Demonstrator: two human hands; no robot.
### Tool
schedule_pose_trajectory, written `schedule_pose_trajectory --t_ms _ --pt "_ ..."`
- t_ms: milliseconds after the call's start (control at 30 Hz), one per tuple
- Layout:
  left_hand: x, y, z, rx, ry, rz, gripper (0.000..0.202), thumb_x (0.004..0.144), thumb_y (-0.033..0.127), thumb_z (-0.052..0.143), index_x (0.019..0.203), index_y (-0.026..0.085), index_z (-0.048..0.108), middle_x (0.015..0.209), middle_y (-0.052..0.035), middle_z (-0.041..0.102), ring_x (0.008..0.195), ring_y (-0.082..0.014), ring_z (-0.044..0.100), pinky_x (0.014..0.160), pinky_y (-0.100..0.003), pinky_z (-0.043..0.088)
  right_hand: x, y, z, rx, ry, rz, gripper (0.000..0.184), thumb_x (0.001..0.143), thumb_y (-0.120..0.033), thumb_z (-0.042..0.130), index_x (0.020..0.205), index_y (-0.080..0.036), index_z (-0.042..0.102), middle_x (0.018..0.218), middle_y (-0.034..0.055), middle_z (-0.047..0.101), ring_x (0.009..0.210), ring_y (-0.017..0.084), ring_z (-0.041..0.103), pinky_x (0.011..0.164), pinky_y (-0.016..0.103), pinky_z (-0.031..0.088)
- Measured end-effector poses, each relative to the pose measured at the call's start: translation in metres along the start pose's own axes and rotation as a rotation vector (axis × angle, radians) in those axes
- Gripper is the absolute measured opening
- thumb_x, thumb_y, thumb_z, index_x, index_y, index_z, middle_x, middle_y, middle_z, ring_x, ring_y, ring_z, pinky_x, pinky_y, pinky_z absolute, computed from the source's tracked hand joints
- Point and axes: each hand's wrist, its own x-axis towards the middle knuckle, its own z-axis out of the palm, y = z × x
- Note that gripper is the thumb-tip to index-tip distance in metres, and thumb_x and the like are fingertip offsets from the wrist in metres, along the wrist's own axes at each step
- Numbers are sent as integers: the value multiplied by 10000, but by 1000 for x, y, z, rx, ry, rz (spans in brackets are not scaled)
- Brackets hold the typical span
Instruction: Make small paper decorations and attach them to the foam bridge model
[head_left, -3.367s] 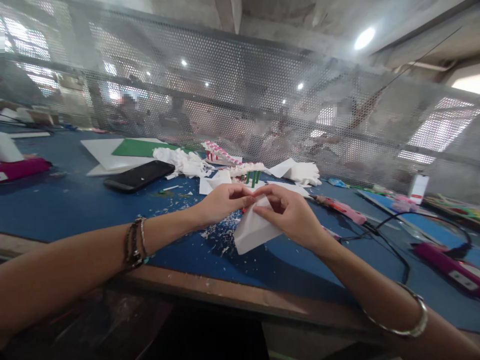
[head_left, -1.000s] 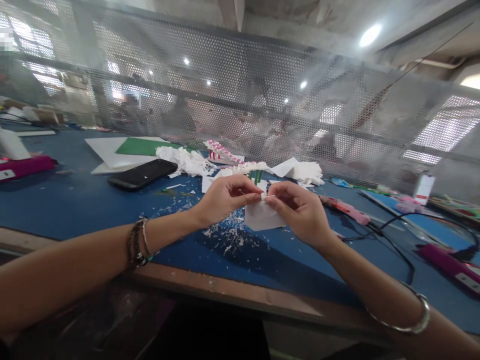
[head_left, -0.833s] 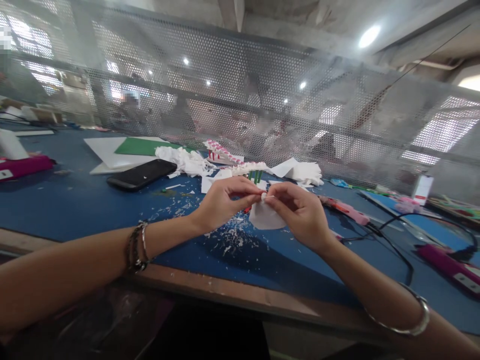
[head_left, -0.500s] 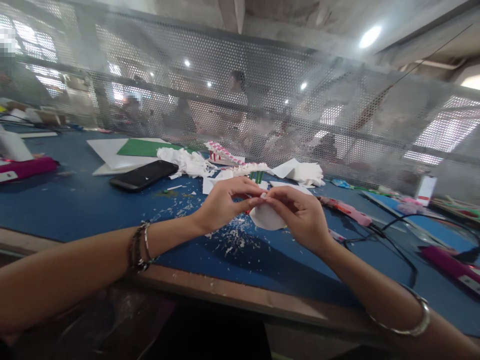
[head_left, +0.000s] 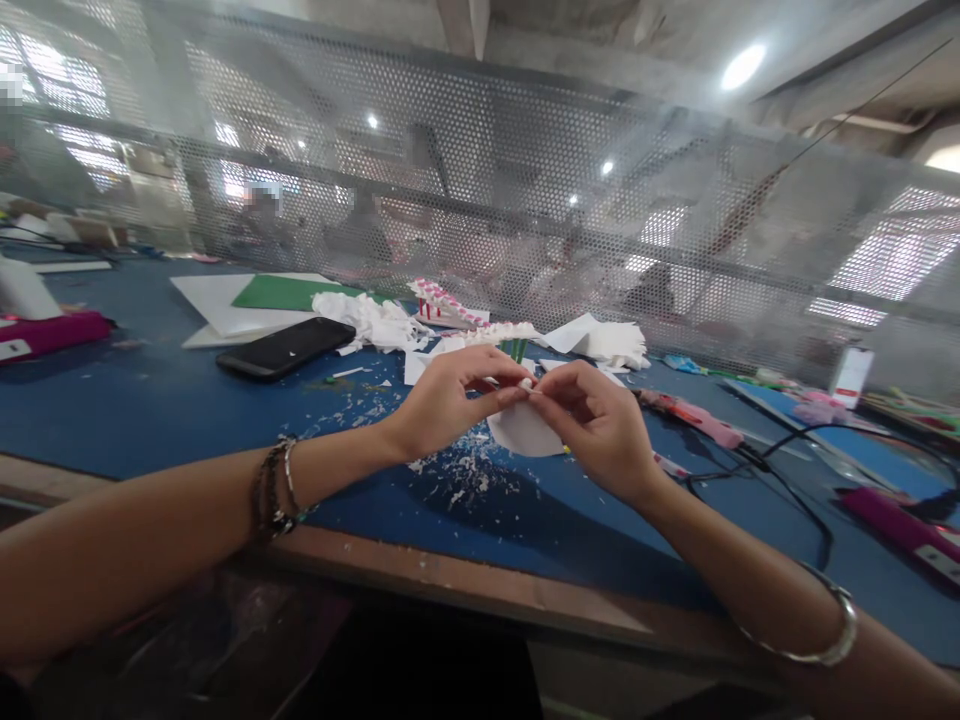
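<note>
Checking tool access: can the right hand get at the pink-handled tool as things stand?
Likely yes: the pink-handled tool lies to the right of the right hand, its handle uncovered, nothing seen between. But that hand is pinching white paper, so it would probably have to let go first.

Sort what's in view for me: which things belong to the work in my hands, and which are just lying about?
In the job:
- white piece, pinched by left hand and right hand
- probably the green sticks behind the hands

Seemingly just lying about:
- black phone
- upright phone at right
- purple power strip at right
</note>
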Motion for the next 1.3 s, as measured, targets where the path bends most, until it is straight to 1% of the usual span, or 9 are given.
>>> schedule_pose_trajectory --t_ms 167,300,500,600,667,800,900,1100,1300 --pt "0 -3 1 5 1 -26 127 731 224 538 798 148 616 821 -51 589 737 -106 548 614 -191 457 0 0 1 -9 -5 15 60 739 -211 513 706 -192 467 608 -33 539 509 61 490 438 181 376" --pt "1 -4 2 -71 16 -75 141 728 229 536 803 135 611 808 -52 585 749 -107 543 633 -197 454 0 3 0 -34 19 -20 39 747 -199 505 751 -199 467 635 -32 532 548 70 516 482 186 415" --pt "4 -1 0 -202 -14 -250 119 669 236 584 704 122 596 706 -31 602 654 -99 539 606 -211 446 -1 3 -4 -238 -29 -333 127 763 -150 490 859 -212 544 795 15 625 709 111 576 644 242 454" --pt "4 -1 0 -279 -38 -323 99 641 222 602 649 126 580 631 -2 583 584 -80 515 568 -199 424 0 1 -5 -264 -59 -399 143 769 -145 473 846 -213 573 760 21 632 700 119 582 636 254 457" --pt "5 -2 0 -326 -61 -370 79 641 206 597 633 129 578 603 9 571 559 -71 503 557 -193 411 0 1 -6 -279 -81 -362 131 760 -162 487 823 -213 590 738 16 635 682 118 582 624 252 457" --pt "5 -5 -1 -409 -142 -407 73 669 207 572 642 140 588 578 15 556 541 -66 488 539 -179 394 1 0 -7 -287 -84 -183 134 736 -232 536 846 -206 609 737 1 648 623 101 571 583 229 452" --pt "6 -7 -3 -441 -208 -421 84 700 208 540 690 146 597 605 16 556 554 -63 489 556 -177 394 2 -1 -8 -254 -85 -176 125 734 -214 545 833 -196 620 724 0 652 593 88 562 563 217 446" --pt "7 -5 -6 -396 -257 -420 92 713 196 522 713 138 593 596 17 539 551 -67 474 569 -191 389 2 -1 -10 -326 -80 -349 138 757 -161 514 840 -212 610 778 16 649 694 109 589 627 238 464" --pt "7 -6 -4 -374 -233 -435 59 700 172 528 690 126 564 580 32 515 543 -64 464 571 -201 380 0 3 -10 -490 -68 -521 121 793 -149 473 851 -175 575 768 39 628 732 111 562 675 232 457"
